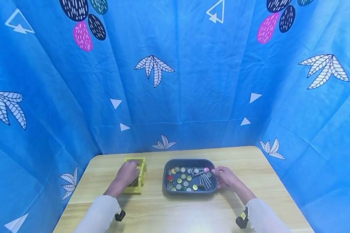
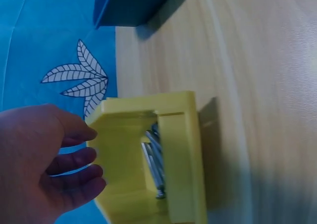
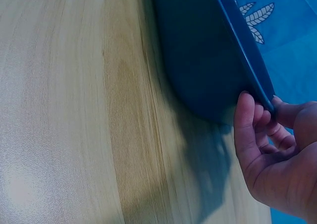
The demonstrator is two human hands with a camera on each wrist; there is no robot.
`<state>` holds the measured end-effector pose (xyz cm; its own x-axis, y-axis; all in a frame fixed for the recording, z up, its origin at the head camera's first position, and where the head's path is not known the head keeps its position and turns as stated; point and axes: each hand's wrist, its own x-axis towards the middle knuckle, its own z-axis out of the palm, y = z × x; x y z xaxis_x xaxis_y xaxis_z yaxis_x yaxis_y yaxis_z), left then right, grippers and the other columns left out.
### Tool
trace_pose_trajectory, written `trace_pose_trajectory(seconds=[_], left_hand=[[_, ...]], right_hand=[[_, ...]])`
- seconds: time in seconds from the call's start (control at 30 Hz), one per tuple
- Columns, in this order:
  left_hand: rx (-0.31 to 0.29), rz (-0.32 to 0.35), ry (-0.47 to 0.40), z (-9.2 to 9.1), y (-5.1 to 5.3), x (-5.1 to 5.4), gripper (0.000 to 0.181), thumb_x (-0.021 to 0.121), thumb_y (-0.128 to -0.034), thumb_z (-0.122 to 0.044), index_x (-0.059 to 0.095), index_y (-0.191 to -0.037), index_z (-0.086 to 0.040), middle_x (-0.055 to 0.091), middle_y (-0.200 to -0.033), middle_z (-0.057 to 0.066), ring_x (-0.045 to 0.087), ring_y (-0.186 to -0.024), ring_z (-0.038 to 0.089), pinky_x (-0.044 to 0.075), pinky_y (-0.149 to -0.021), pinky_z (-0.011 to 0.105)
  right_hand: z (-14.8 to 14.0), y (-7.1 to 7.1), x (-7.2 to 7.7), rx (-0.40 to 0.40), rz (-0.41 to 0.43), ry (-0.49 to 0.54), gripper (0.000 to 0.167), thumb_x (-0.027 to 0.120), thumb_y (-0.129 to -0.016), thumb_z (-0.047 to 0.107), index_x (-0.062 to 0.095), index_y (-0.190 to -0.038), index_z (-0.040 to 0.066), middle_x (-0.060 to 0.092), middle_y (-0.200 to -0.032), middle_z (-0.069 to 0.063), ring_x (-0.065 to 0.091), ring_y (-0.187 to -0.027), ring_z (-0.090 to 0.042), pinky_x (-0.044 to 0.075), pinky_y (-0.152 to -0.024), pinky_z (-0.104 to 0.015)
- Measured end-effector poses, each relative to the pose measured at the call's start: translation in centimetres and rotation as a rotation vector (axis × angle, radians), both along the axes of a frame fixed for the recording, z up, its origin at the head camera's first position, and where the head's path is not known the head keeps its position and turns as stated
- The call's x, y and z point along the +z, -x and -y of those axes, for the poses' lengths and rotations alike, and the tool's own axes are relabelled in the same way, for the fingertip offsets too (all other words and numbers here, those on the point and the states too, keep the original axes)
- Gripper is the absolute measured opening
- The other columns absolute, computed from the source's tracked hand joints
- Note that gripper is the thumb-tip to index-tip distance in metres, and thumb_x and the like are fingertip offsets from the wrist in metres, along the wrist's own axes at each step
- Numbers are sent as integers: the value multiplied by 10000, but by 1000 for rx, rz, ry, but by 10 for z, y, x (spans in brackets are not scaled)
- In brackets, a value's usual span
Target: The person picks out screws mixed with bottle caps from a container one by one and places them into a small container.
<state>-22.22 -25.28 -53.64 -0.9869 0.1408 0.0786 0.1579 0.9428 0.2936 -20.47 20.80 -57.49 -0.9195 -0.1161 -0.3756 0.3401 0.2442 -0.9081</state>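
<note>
My left hand point(image 1: 128, 173) is over the yellow bin point(image 1: 141, 184) on the left of the table. In the left wrist view its fingers are loosely bent at the bin's edge, with nothing seen between them. Several metal nails point(image 2: 156, 167) lie inside the bin. With thumb and fingers, my right hand point(image 3: 277, 154) pinches the rim of the dark blue-grey tray point(image 3: 203, 60) at its right end. Mixed bottle caps point(image 1: 179, 180) in gold, silver and red fill much of that tray. Several long nails point(image 1: 205, 180) lie at its right side, near a pink piece point(image 1: 206, 169).
Both containers stand on a light wooden table point(image 1: 169, 213), with a strip of bare wood between them. A blue patterned cloth point(image 1: 192, 97) hangs behind and along both sides of the table.
</note>
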Motion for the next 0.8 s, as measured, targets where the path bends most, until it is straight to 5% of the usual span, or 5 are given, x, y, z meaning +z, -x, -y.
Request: trace_pose_trajectory(seconds=[0.3, 0.53, 0.8], left_hand=[[-94, -153, 57, -19, 4, 11, 247, 660, -887, -48, 738, -1119, -8, 737, -1116, 193, 697, -1050, 384, 638, -839, 498], [-170, -179, 124, -58, 8, 19, 283, 658, -935, -158, 722, -1196, -70, 719, -1256, 160, 635, -1223, 382, 568, -1013, 554], [-301, -247, 202, -97, 15, 13, 309, 735, -922, -237, 711, -1209, -126, 720, -1204, 125, 628, -1173, 356, 529, -1034, 561]], right_hand=[[0, -3, 0, -8, -7, -14, 269, 546, -1067, 218, 538, -1013, -45, 619, -833, -133, 614, -623, -189, 603, -567, -349], [0, -3, 1, -16, -6, -21, 276, 551, -1066, 231, 551, -1022, -41, 599, -821, -114, 606, -622, -192, 594, -557, -336], [0, -3, 0, -20, 2, -28, 267, 557, -1062, 219, 560, -1042, -47, 615, -806, -127, 615, -607, -190, 604, -558, -348]])
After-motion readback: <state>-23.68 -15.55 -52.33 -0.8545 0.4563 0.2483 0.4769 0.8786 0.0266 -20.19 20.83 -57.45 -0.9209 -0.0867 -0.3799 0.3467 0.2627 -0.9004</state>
